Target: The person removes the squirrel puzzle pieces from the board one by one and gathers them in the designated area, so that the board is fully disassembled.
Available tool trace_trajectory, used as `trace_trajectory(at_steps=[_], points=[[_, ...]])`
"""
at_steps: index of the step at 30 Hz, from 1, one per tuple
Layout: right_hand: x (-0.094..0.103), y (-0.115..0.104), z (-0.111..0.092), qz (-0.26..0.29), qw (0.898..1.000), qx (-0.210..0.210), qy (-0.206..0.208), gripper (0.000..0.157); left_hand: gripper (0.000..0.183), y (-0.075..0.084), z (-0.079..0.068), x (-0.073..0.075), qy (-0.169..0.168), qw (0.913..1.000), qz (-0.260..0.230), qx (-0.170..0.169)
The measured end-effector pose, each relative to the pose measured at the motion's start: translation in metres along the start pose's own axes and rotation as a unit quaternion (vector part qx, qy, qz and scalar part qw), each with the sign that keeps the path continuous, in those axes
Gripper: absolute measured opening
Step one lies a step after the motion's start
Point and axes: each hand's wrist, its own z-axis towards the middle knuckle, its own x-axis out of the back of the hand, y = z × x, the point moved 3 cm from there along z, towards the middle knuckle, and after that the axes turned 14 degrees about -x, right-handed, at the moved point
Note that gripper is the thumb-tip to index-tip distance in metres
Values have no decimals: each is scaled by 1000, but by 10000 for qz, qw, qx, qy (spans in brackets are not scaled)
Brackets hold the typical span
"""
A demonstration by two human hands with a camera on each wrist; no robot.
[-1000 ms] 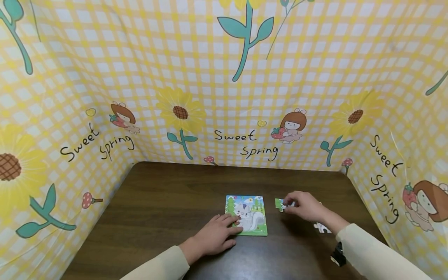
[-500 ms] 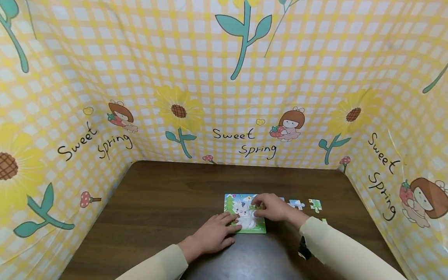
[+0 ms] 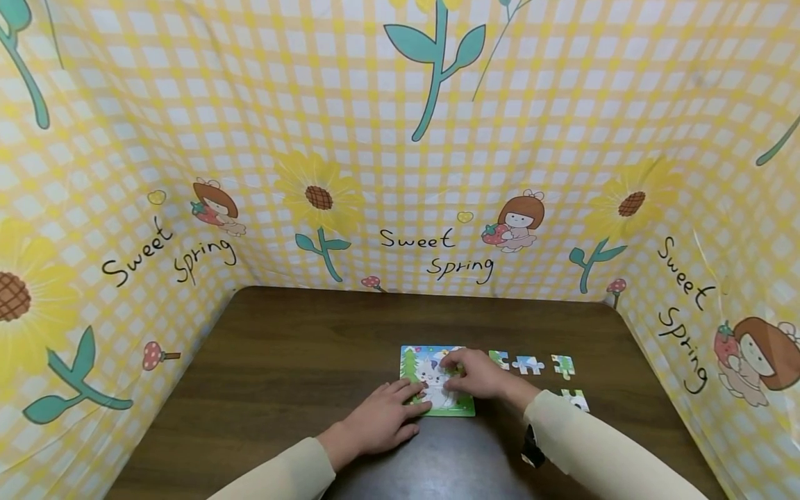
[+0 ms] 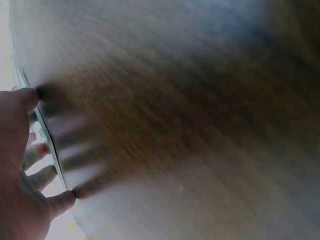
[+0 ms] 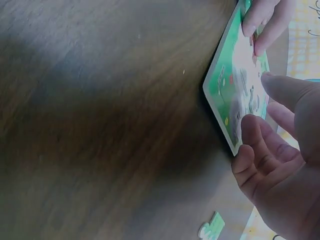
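Note:
A square picture puzzle board [image 3: 410, 361], printed with a white squirrel among green trees, lies on the table. My left hand [image 3: 378, 420] rests on its left lower edge with fingers spread and fairly straight. Over the board's right half, my right hand [image 3: 480, 375] has thumb and forefinger brought close together at the picture. A puzzle piece appears pinched there, though the fingers mostly hide it. In the right wrist view, the right thumb [image 5: 285, 90] is down at the board's surface while the other fingers curl beside it. The left wrist view shows left fingertips along the board's edge.
Several loose jigsaw pieces lie right of the board, among them a blue and white piece [image 3: 528, 365], a green one [image 3: 562, 365] and another partly behind the right sleeve [image 3: 576, 398]. A yellow checked cloth [image 3: 350, 139] walls the dark wooden table [image 3: 300, 326].
My right hand has moved left from the loose pieces to the board, seemingly carrying a piece, then shifted slightly further left. More loose pieces are uncovered. My left hand has stayed on the board.

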Motion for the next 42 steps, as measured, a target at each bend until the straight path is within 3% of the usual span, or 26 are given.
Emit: trace_trajectory(at_steps=[20, 42], points=[[-6, -10, 5, 145, 9997, -187, 18, 35, 49, 0, -2, -6, 48, 10000, -43, 59], [-6, -8, 22, 397, 9972, -636, 60, 31, 48, 4, -1, -1, 53, 9999, -108, 66]])
